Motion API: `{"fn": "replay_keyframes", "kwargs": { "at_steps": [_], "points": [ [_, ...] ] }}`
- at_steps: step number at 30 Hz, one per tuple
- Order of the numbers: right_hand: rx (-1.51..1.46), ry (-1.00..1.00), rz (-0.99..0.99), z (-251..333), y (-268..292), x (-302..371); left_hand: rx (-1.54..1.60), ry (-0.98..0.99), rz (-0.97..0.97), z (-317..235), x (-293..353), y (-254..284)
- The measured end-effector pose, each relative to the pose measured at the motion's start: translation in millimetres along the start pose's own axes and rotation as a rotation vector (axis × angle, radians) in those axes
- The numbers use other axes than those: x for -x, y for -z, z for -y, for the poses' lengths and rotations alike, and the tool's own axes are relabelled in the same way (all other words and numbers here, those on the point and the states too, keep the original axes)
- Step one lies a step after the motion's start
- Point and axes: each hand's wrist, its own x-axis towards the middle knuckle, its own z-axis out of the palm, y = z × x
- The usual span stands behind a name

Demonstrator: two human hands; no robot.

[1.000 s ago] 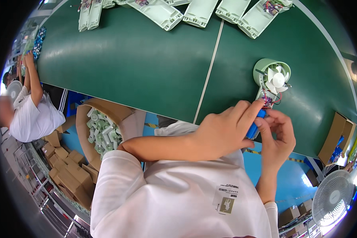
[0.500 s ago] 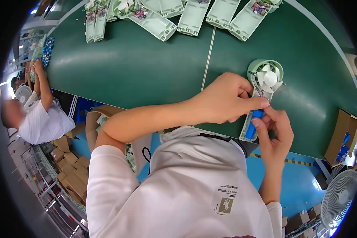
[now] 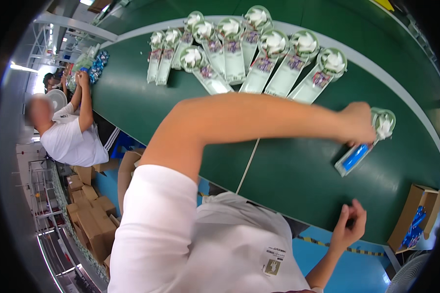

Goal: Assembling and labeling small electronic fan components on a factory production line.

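Observation:
My left hand [image 3: 359, 124] reaches far to the right and is closed around the neck of a pale green handheld fan housing [image 3: 346, 169]. The white fan blades [image 3: 385, 125] show just past my fingers. A blue cylindrical battery [image 3: 355, 157] lies lengthwise in the open handle. My fingers hide the part between battery and fan head. Nearer to me, by the front edge of the green table, my right hand [image 3: 348, 225] is raised off the housing. Its fingers are loosely curled, the thumb stands apart, and nothing shows in it.
Several similar fan housings [image 3: 233, 63] with white blades and small circuit boards lie across the back of the green table [image 3: 288, 171]. A cardboard box [image 3: 401, 229] with blue batteries stands at the right edge. Another person [image 3: 73, 134] works at the left; cartons [image 3: 90, 215] are stacked behind.
My right hand has let go of the battery and housing and drawn back toward me. My left hand has carried the housing farther away. The view has shifted, showing more of the back row.

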Motion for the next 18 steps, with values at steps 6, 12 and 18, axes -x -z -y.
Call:
{"fn": "replay_keyframes", "kwargs": {
  "at_steps": [6,12,18],
  "points": [
    [0.094,0.032,-0.128,6,-8,-2,-0.147,0.117,-0.075,-64,-155,73],
    [0.001,0.001,-0.140,11,-9,-9,-0.181,0.084,-0.299,-54,-233,198],
    [-0.382,-0.192,-0.047,4,21,-6,-0.679,-0.704,-0.715,-43,-99,190]
  ]
}}
